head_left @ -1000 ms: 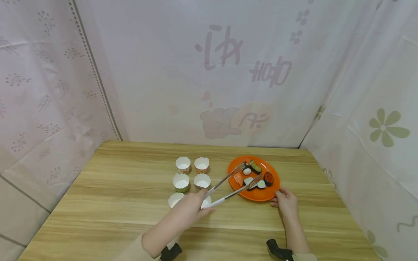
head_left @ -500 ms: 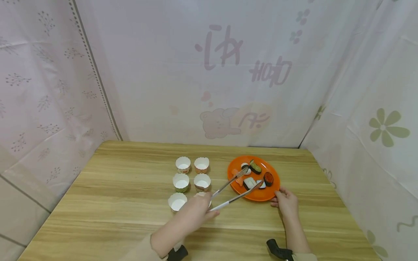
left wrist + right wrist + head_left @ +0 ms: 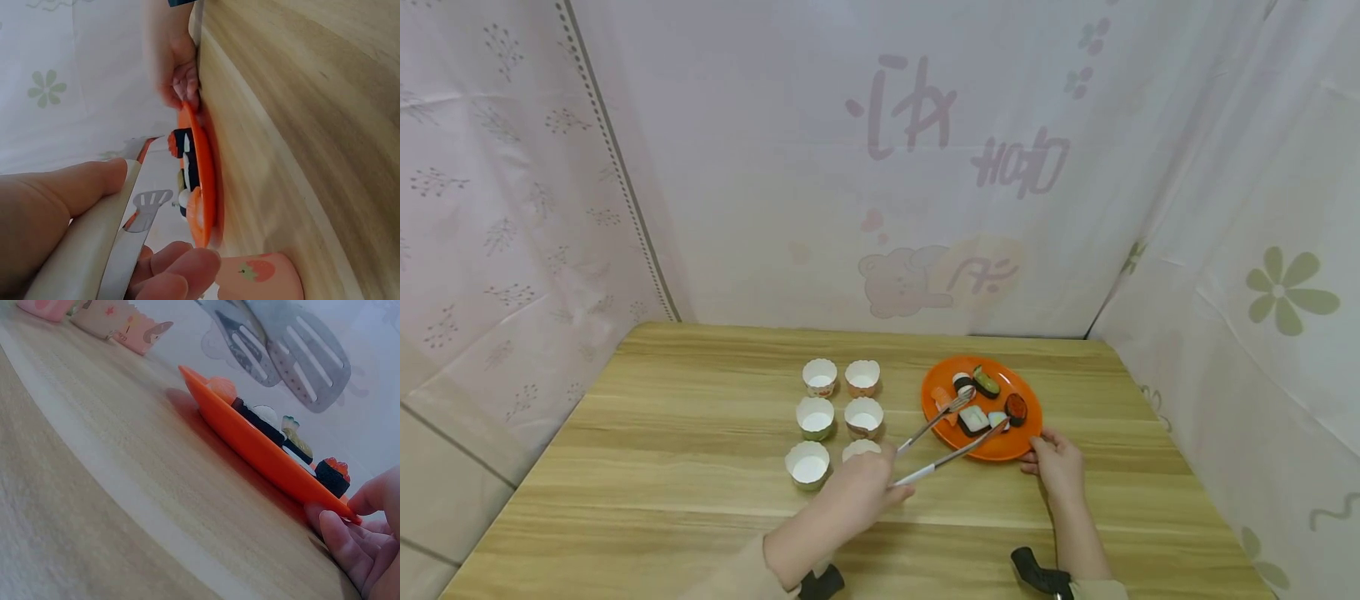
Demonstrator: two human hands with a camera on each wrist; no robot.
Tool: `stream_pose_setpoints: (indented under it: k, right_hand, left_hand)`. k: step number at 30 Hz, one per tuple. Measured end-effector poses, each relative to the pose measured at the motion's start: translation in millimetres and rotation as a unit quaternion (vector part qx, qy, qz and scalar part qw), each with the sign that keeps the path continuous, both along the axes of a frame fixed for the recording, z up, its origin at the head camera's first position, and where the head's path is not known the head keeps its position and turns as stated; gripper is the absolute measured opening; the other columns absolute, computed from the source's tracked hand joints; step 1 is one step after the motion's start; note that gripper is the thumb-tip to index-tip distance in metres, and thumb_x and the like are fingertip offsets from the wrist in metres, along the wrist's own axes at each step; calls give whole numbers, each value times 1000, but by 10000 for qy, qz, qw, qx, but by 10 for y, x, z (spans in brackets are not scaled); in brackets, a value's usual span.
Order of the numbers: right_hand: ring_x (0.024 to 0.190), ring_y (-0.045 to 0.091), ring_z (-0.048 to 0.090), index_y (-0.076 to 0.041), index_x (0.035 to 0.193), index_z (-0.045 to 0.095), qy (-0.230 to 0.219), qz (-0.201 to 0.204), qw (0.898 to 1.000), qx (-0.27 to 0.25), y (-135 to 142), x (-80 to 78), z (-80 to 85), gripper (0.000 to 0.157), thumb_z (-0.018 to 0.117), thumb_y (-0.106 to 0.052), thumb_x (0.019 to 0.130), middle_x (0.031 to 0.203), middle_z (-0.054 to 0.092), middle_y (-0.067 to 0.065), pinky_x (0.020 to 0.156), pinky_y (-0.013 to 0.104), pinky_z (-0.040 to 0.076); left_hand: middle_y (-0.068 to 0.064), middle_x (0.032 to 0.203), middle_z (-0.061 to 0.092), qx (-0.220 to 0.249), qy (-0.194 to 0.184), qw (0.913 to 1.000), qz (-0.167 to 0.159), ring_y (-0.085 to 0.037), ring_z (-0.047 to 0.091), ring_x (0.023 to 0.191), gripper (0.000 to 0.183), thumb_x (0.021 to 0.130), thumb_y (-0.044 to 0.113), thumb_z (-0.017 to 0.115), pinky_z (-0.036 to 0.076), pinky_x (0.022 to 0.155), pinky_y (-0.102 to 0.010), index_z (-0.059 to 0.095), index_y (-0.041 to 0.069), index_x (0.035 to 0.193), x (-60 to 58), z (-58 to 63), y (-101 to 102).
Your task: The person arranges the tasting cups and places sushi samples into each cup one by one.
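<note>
In the head view my left hand (image 3: 861,487) grips a pair of metal tongs (image 3: 953,456) with white handles and slotted ends. The tongs stand spread; in the right wrist view their slotted heads (image 3: 312,365) hover above the food with nothing between them. Thumb and fingers of my right hand (image 3: 1062,468) pinch the near right rim of an orange plate (image 3: 992,452). Toy sushi lies on it: a red roe piece (image 3: 1016,407), a green-topped piece (image 3: 987,382), an orange piece (image 3: 941,397), a white-topped piece (image 3: 974,418) and small white ones, one partly behind the tongs.
Left of the plate, several white-lined paper baking cups (image 3: 816,417) stand in two columns on the wooden table (image 3: 662,450). My left hand partly covers the nearest right cup (image 3: 861,449). Printed curtains (image 3: 760,208) hang behind and at both sides.
My left hand and the tongs have moved a little to the right, with the tong ends shifting over the plate. The right hand keeps its hold on the rim, and the sushi has not visibly moved.
</note>
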State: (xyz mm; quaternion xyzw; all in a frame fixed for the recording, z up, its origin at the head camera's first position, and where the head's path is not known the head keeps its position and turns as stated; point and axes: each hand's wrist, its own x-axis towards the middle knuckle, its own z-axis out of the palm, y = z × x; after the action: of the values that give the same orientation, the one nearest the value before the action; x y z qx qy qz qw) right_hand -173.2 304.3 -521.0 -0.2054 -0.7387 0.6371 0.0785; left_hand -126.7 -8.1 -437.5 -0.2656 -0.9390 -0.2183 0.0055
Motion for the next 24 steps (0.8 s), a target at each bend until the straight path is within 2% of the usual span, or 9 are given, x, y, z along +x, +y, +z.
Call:
stream_pose_setpoints:
  k: [15,24]
  right_hand:
    - [65,12,60,10,132,32,-24,1,10000,55,-9,5,26,46,44,-12,93,103,54,22,58,28,52]
    - [65,13,59,10,132,32,-18,-10,10000,25,-3,1,13,47,44,-11,93,103,54,23,57,28,52]
  left_hand:
    - [5,56,41,-160,-178,9984,519,-11,39,43,36,77,40,68,32,36,-26,49,10,85,18,-38,124]
    - [4,57,43,-139,-374,9970,665,-11,40,42,37,77,41,68,32,34,-26,50,9,84,8,-69,179]
